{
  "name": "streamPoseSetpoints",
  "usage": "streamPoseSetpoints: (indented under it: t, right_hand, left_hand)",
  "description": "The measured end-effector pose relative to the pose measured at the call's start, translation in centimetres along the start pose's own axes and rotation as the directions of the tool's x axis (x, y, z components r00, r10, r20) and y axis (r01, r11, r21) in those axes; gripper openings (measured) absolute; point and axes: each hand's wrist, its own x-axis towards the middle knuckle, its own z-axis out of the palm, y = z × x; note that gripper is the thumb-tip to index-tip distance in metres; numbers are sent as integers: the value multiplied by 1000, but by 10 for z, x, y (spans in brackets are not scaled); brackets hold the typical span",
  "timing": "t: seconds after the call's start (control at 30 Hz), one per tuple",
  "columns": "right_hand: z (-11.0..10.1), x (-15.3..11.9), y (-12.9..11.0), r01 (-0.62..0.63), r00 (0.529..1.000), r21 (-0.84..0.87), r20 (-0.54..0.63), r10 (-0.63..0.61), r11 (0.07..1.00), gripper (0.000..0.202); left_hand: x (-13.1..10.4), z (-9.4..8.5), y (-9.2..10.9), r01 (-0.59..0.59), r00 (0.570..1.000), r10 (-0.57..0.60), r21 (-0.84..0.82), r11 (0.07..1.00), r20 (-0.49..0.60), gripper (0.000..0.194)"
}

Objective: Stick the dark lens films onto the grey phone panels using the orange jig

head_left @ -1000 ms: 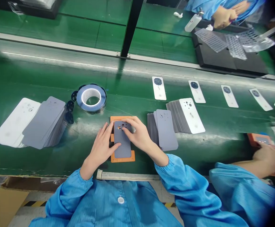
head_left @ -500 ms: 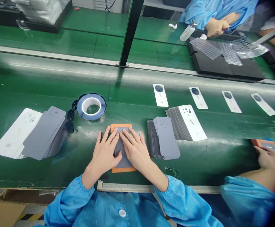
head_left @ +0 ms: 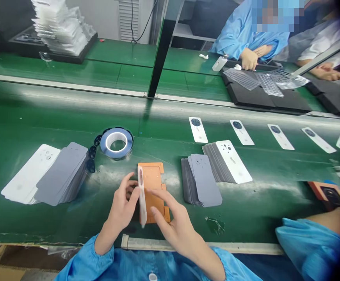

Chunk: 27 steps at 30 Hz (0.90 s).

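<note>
My left hand (head_left: 122, 203) grips a phone back panel (head_left: 142, 203) between thumb and fingers. The panel stands on its long edge, tipped up along the left side of an orange fixture (head_left: 155, 195), its pale face turned partly right. My right hand (head_left: 174, 216) hovers over the fixture with thumb and index finger apart, index tip close to the panel; whether they touch I cannot tell. To the right lie a fanned stack of grey panels (head_left: 206, 181) and a stack topped by a white panel (head_left: 234, 162).
At left are white panels (head_left: 26, 175), grey panels (head_left: 60, 175) and a roll of blue film tape (head_left: 104, 144) with dark round stickers (head_left: 92, 152). Several panels with dark stickers, one nearest (head_left: 199, 132), line the back. A co-worker's sleeve (head_left: 307, 242) and another orange fixture (head_left: 319, 191) are at right.
Both hands were pressing flat on a grey-faced panel in the fixture. The panel is now lifted and tipped up at left, baring the fixture, and my right hand has come off it. The view tilted up.
</note>
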Motion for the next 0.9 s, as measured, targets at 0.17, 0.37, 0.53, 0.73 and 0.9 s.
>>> streamPoseSetpoints:
  t: [0.17, 0.37, 0.53, 0.73, 0.9]
  right_hand:
    - [-3, 17, 10, -203, 978, 92, 71, 197, 975, 50]
    - [-33, 81, 33, -246, 967, 286, 138, 214, 926, 41]
    - [-87, 194, 62, -346, 937, -167, -108, 332, 923, 42]
    - [-101, 267, 89, -429, 903, -360, -162, 398, 829, 32]
    - [-93, 269, 97, -481, 876, -509, -232, 424, 714, 27]
  left_hand:
    - [10, 1, 7, 162, 987, -155, -283, 945, 45, 61]
    - [17, -3, 12, -117, 979, 100, -91, 989, -178, 49]
    - [17, -34, 13, -189, 710, 506, 560, 807, -490, 48]
    - [15, -63, -5, 38, 730, 384, 594, 804, -565, 67]
    - [18, -77, -15, -9, 710, 479, 673, 739, -517, 55]
